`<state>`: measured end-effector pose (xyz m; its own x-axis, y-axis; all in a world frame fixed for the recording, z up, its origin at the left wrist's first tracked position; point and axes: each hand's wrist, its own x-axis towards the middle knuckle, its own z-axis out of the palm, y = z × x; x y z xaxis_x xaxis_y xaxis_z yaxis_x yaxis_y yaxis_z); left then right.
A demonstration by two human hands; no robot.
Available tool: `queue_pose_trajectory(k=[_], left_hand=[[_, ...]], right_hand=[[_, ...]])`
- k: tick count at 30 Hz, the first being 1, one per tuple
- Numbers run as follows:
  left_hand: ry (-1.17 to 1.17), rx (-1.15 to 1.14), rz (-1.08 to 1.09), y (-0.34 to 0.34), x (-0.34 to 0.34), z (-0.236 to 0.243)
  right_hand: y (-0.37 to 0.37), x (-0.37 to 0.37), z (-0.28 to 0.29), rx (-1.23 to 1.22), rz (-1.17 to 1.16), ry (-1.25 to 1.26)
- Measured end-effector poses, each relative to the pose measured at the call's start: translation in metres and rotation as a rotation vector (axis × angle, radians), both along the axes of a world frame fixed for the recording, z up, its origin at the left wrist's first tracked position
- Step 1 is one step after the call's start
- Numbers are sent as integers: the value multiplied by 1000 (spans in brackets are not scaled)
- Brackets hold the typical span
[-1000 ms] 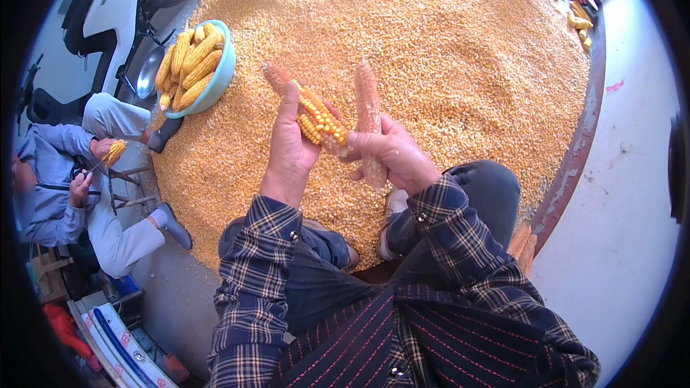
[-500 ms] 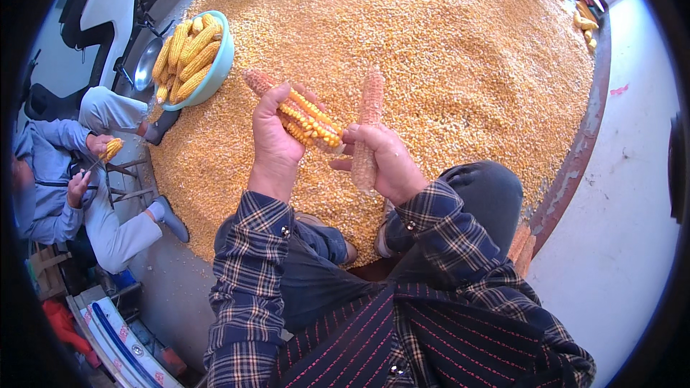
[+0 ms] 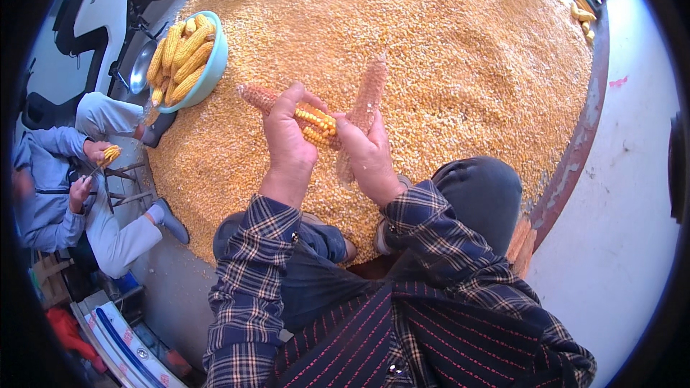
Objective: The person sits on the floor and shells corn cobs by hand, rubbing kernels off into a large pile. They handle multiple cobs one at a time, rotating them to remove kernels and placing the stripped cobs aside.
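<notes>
My left hand [image 3: 289,145] is closed around a partly shelled ear of corn [image 3: 316,123]. Its far-left end is bare and reddish, while yellow kernels remain in rows toward its right end. My right hand [image 3: 372,160] grips a bare corncob [image 3: 371,88], held nearly upright and leaning a little right at the top. The right thumb and the cob press against the kernel-covered end of the ear, and the two touch there. Some fingers of both hands are hidden behind the cobs. Below them spreads a wide heap of loose corn kernels [image 3: 460,79].
A light-blue basin [image 3: 213,72] full of corn ears stands on the heap's left edge. Left of it another person [image 3: 54,179] sits holding an ear and a thin tool. A low reddish border [image 3: 575,165] edges the heap at right; reddish cobs [image 3: 522,244] lie beside my knee.
My right hand has moved left and the bare cob now meets the ear. The left hand has shifted slightly right. The cob leans more to the right.
</notes>
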<state>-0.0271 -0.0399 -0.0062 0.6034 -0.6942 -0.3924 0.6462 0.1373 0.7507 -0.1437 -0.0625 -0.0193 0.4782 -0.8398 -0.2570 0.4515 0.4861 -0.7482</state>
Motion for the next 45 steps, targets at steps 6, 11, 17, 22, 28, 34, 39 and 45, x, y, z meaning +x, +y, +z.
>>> queue_pose_trajectory(k=[6,11,17,22,28,34,39,45], left_hand=[[-601,18,43,-10,-31,17],[-524,-71,-144,-6,-29,27],[19,-145,-177,1,2,23],[-102,-123,-12,7,9,28],[-168,12,81,1,8,11],[-552,-14,-285,5,-27,36],[-179,-129,-150,4,2,23],[-54,-61,66,8,19,11]], right_hand=[[-17,0,-22,44,24,62],[-37,-2,-33,488,233,-165],[-39,-16,3,493,252,-196],[-27,-7,8,246,262,-58],[-23,-4,-12,-37,164,187],[-34,-10,-39,384,355,42],[-40,-14,-8,592,390,-128],[-28,-14,6,1,343,49]])
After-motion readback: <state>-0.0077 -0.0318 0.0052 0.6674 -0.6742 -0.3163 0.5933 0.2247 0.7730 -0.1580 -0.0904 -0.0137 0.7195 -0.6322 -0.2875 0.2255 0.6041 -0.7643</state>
